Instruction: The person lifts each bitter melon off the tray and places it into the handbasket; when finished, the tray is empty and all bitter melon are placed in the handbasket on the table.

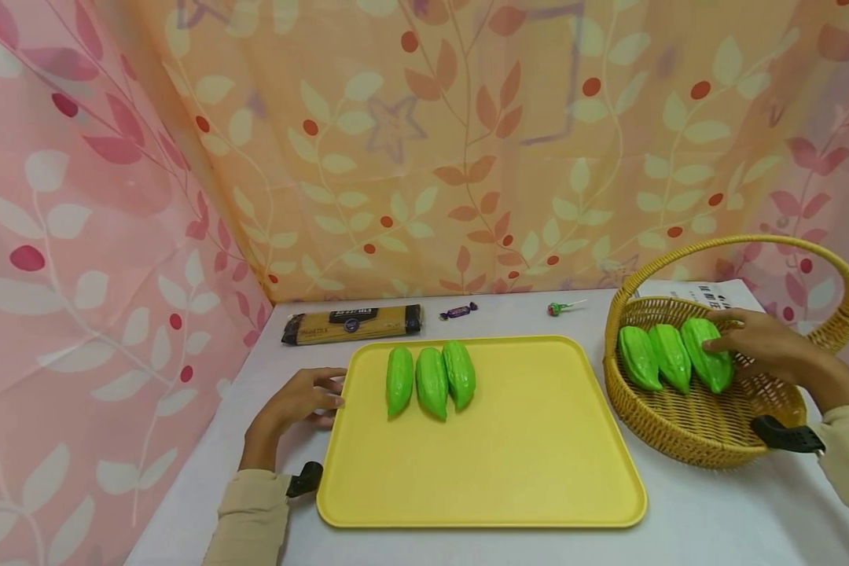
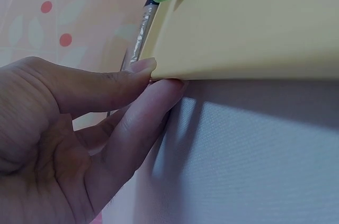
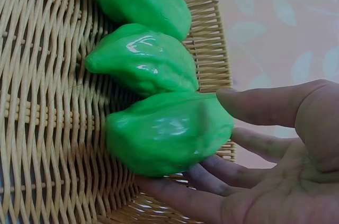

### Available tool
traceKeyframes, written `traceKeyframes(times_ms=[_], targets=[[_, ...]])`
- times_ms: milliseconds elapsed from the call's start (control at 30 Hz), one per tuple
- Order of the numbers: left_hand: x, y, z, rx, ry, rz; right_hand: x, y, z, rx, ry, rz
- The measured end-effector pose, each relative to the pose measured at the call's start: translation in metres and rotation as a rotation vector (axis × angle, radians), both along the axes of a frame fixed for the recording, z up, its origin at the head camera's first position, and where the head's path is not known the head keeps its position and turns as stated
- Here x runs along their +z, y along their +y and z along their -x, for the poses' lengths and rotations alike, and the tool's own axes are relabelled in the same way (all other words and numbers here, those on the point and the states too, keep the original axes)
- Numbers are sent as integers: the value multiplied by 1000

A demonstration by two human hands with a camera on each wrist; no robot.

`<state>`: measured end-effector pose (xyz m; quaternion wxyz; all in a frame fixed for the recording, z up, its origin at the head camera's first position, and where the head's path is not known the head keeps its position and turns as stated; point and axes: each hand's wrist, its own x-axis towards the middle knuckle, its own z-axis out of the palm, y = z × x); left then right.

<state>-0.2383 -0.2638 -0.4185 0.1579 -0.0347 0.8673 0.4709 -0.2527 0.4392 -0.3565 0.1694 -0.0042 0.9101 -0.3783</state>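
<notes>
Three glossy green bitter melons point(image 1: 433, 383) lie side by side on the yellow tray point(image 1: 481, 479), toward its far left. My left hand point(image 1: 299, 409) is at the tray's left edge. In the left wrist view, its thumb and a finger pinch the rim. On the right, a wicker basket point(image 1: 714, 452) holds three more melons. My right hand point(image 1: 771, 350) reaches into it and grips the rightmost melon point(image 1: 703, 354). The right wrist view shows the thumb against one end of this melon point(image 3: 169, 131) and the fingers round its lower side, partly hidden behind it.
Behind the tray lie a pasta packet point(image 1: 354, 324), a purple wrapped candy point(image 1: 458, 311) and a lollipop point(image 1: 562, 307). The basket's tall handle point(image 1: 743, 240) arches over its opening. A printed sheet point(image 1: 743, 292) lies behind the basket. Floral curtains point(image 1: 424, 157) enclose the white table.
</notes>
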Motion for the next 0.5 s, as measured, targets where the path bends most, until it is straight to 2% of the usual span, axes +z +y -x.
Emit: traceKeyframes(times_ms=[200, 333, 500], targets=[[-1, 0, 0, -5, 9, 0, 0, 4, 1, 11, -23, 18], [-1, -1, 0, -6, 9, 1, 2, 4, 0, 18, -4, 15], [-1, -1, 0, -9, 10, 2, 10, -2, -6, -11, 95, -111]])
